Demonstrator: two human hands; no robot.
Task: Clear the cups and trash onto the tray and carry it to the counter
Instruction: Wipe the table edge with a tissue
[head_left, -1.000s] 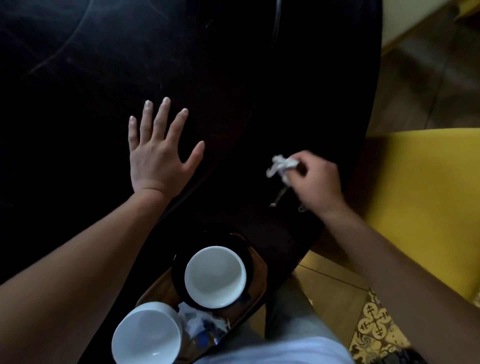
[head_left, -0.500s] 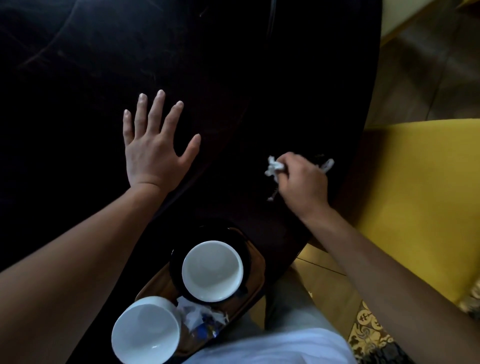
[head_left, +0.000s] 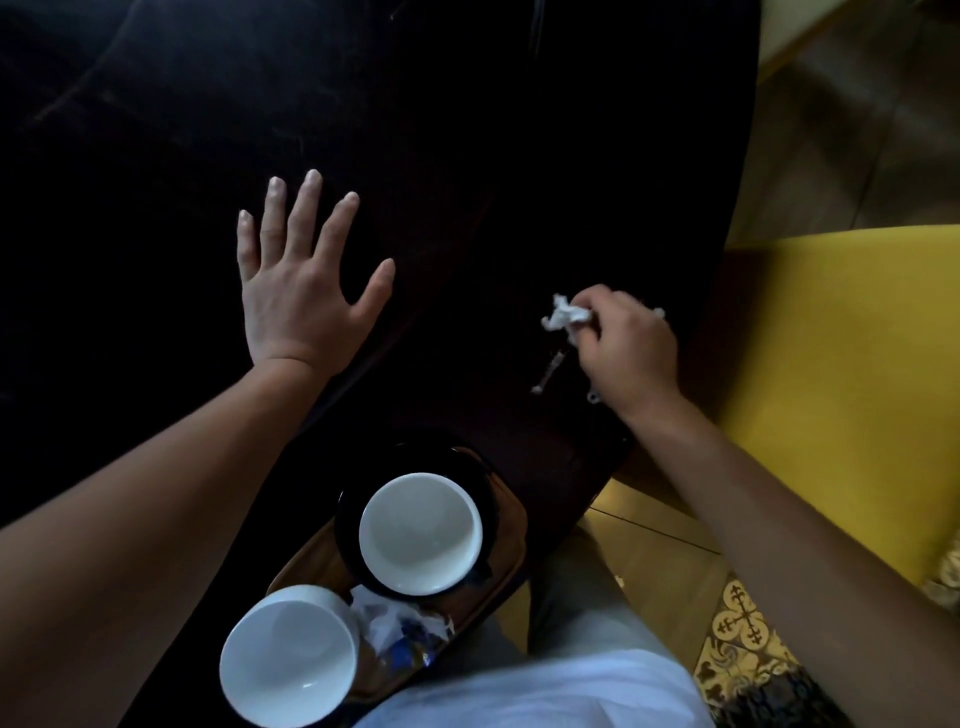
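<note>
My right hand (head_left: 626, 345) is closed around a crumpled white napkin (head_left: 563, 317) just above the dark table (head_left: 467, 156), near its right edge. My left hand (head_left: 298, 283) lies flat on the table with fingers spread, holding nothing. At the table's near edge a wooden tray (head_left: 506, 553) carries a white cup (head_left: 421, 532) on a black saucer (head_left: 348, 519), a second white cup (head_left: 288, 657) and crumpled wrappers (head_left: 402, 626). A small thin metal object (head_left: 548, 371), perhaps a spoon, rests on the table by my right hand.
A yellow seat (head_left: 841, 364) stands close to the right of the table. Wooden floor and a patterned tile (head_left: 743, 623) show below it. My own legs and white shirt (head_left: 545, 691) are at the bottom, against the tray.
My right hand has kept its hold on the napkin and shifted only slightly over the table. My left hand stays flat in place.
</note>
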